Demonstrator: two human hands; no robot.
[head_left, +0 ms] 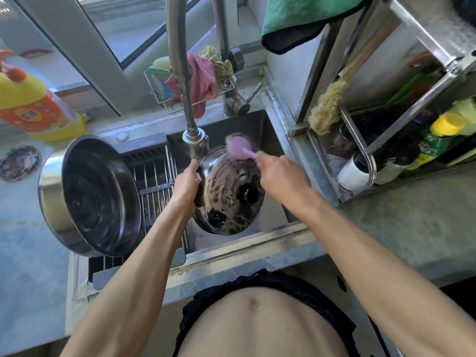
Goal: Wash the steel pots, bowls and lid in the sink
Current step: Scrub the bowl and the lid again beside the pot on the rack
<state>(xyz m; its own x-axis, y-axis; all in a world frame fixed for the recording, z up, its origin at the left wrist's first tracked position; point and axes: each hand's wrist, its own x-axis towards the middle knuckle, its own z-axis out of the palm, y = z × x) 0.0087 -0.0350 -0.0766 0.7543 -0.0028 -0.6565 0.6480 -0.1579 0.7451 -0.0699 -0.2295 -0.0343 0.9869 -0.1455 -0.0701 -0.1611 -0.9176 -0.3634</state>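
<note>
Over the sink (260, 122) I hold a steel lid (226, 199) with a black knob, its surface streaked with suds. My left hand (186, 182) grips the lid's left rim. My right hand (278, 173) is shut on a pink brush (239, 148), whose blurred head rests on the lid's far edge, just below the tap head (195, 143). A large steel pot (98, 194) lies tilted on its side on the drain rack (157, 176) at the sink's left half.
A yellow detergent bottle (33, 104) stands on the left counter. A wire caddy with pink and green cloths (198, 81) hangs behind the tap. At right a steel shelf (386, 140) holds bottles and a bristle brush (327, 106). A green towel (304, 19) hangs above.
</note>
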